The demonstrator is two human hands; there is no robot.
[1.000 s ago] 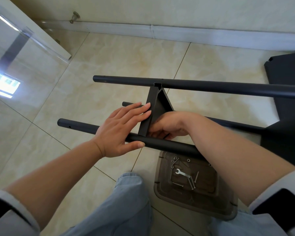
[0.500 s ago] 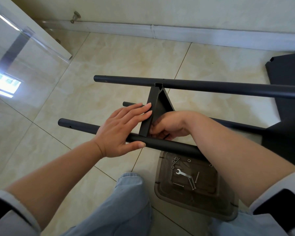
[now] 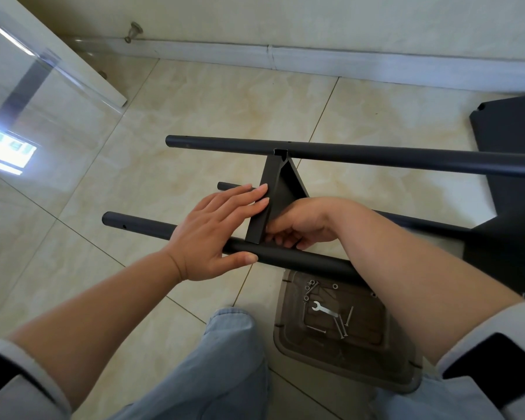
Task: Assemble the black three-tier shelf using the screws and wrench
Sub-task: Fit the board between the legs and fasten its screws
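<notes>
The black shelf frame lies on its side over the tiled floor. A near pole and a far pole run left to right, with a triangular black shelf panel standing edge-on between them. My left hand lies flat against the panel's left face, fingers straight, thumb along the near pole. My right hand reaches behind the panel where it meets the near pole, fingers curled; what they hold is hidden. A silver wrench and loose screws lie in a brown tray under the near pole.
A third pole end shows behind my left hand. Another black shelf panel lies at the far right. A glass door stands at the left, the wall skirting runs along the back. My knees in blue jeans are at the bottom.
</notes>
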